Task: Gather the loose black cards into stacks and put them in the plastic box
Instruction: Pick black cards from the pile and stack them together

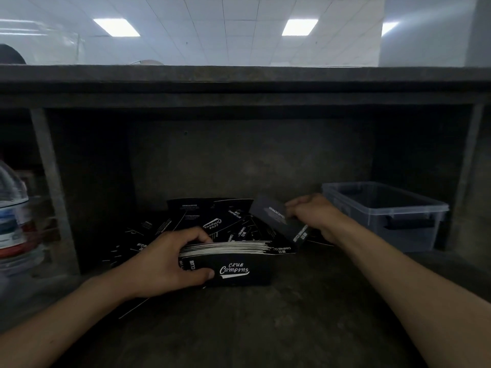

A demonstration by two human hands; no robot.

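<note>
Dim, dark bench [265, 328] set in a recess beneath a heavy shelf [239, 81], with lit ceiling panels [299, 27] beyond. Near the middle, left hand [170, 264] curled round a thick stack of black cards [239, 269], thumb on the near face beside white "Club Camping" lettering. Further back, right hand [310, 216] pinching a thinner bunch of cards [276, 217], held tilted over the right edge of the heap. Just behind the stack, overlapping loose cards [212, 221] spread on the bench. At far right, open-topped clear plastic box [385, 216] standing on the bench, near the right hand. At the left edge, water bottle [13, 216].
</note>
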